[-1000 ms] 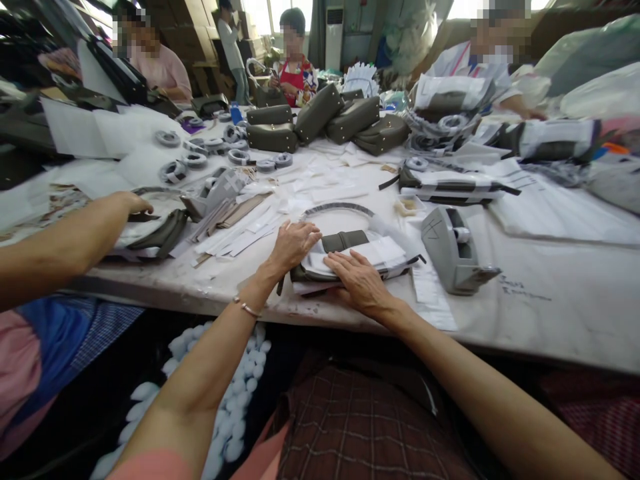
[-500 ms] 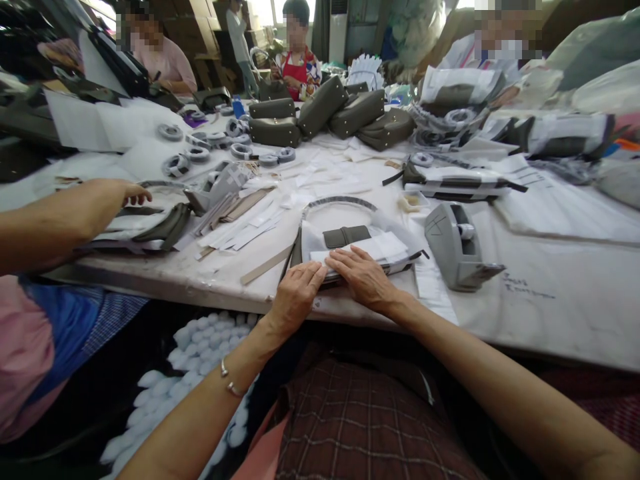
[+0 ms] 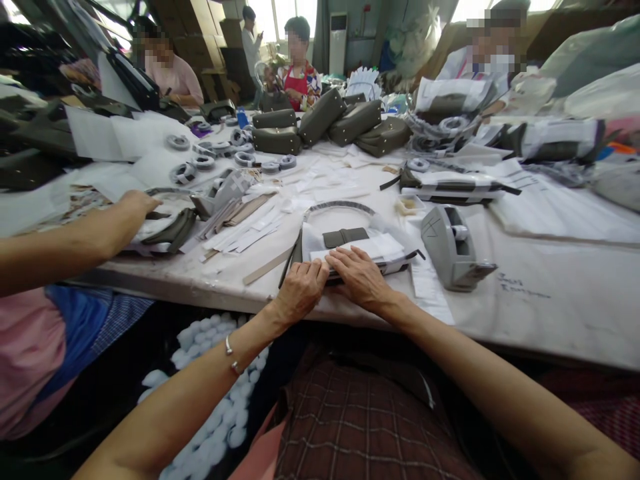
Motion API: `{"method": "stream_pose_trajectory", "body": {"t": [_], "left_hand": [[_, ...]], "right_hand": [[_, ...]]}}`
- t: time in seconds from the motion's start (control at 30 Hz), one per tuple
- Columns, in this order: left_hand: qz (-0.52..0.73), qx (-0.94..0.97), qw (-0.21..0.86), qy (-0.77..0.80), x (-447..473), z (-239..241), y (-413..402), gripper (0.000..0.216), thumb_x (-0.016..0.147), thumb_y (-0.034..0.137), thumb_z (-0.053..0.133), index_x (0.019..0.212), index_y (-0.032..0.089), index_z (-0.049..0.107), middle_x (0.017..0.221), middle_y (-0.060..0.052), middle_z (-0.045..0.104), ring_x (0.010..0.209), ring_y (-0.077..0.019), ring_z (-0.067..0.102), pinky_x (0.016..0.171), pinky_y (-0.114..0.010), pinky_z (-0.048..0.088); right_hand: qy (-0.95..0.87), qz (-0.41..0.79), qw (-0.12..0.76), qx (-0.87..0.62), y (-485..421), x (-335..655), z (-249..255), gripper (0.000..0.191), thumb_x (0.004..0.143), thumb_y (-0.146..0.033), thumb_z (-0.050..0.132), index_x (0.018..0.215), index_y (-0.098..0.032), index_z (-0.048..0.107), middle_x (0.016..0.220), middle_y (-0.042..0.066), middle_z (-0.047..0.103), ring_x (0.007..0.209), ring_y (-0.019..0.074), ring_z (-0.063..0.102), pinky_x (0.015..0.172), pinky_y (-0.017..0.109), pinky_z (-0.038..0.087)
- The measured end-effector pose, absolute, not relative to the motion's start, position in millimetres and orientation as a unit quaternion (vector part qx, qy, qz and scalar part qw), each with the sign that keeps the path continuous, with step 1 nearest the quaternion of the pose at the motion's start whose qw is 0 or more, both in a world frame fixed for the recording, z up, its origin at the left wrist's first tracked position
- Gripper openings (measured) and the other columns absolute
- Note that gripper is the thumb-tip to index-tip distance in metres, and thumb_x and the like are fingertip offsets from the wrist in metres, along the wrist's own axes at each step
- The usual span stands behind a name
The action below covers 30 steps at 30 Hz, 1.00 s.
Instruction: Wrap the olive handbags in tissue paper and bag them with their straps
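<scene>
A dark grey-green handbag (image 3: 345,236), partly covered in white paper (image 3: 385,248), lies in front of me at the table edge. Its handle (image 3: 340,205) arches away from me, wrapped in thin covering. My left hand (image 3: 303,288) is closed, its bent fingertips pinching the bag's near edge at the paper. Beside it, nearly touching, my right hand (image 3: 359,275) lies across the paper with fingers stretched out, pressing on the bag. The undersides of both hands are hidden.
A grey tape dispenser (image 3: 453,247) stands to the right. Paper strips (image 3: 250,230) lie at left, near a co-worker's arm (image 3: 95,233) reaching over another bag. Several handbags (image 3: 320,119) are piled at the back. Other people sit across the table (image 3: 560,313).
My left fingers have curled more tightly and shifted slightly right, against my right hand. The co-worker's arm at left has moved slightly right. The view has tilted up a little.
</scene>
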State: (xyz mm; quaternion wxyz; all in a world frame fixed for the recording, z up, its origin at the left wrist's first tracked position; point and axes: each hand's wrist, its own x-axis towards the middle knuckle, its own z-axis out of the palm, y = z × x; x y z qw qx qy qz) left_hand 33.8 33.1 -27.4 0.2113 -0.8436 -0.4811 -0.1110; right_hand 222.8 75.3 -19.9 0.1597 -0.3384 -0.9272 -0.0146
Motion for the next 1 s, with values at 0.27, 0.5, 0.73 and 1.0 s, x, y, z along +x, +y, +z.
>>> {"method": "stream_pose_trajectory", "body": {"t": [0.27,0.5,0.73,1.0], "left_hand": [[-0.118,-0.851,0.178,-0.481,33,7,39,0.037,0.081,0.011,0.053,0.118,0.007,0.055,0.109,-0.015,0.063,0.094,-0.0296,0.06,0.08,-0.043,0.049],[-0.186,-0.821,0.306,-0.444,37,-23,40,0.025,0.092,0.006,0.047,0.114,0.006,0.059,0.108,-0.016,0.064,0.104,-0.0291,0.059,0.093,-0.042,0.044],[-0.228,-0.822,0.275,-0.444,26,-43,40,0.014,0.094,0.011,0.053,0.105,0.013,0.061,0.095,-0.009,0.066,0.082,-0.0234,0.059,0.075,-0.036,0.045],[-0.254,-0.823,0.231,-0.454,19,-50,34,0.035,0.094,0.008,0.052,0.129,0.01,0.054,0.109,-0.012,0.067,0.096,-0.0259,0.06,0.086,-0.038,0.045]], "right_hand": [[-0.916,-0.069,0.178,-0.354,84,215,-6,0.042,0.085,-0.028,0.068,0.122,-0.013,0.056,0.118,0.015,0.064,0.108,0.0303,0.054,0.098,0.043,0.038],[-0.925,-0.08,0.167,-0.332,88,212,-18,0.015,0.097,-0.026,0.049,0.101,-0.016,0.059,0.097,0.01,0.065,0.09,0.025,0.055,0.087,0.038,0.039],[-0.925,0.002,0.202,-0.323,78,213,-8,0.021,0.094,-0.032,0.06,0.108,-0.017,0.06,0.108,0.01,0.068,0.1,0.0246,0.06,0.092,0.038,0.044],[-0.799,0.016,0.256,-0.545,177,294,40,0.029,0.099,-0.033,0.047,0.119,-0.018,0.063,0.117,0.01,0.068,0.1,0.0214,0.066,0.089,0.033,0.048]]}}
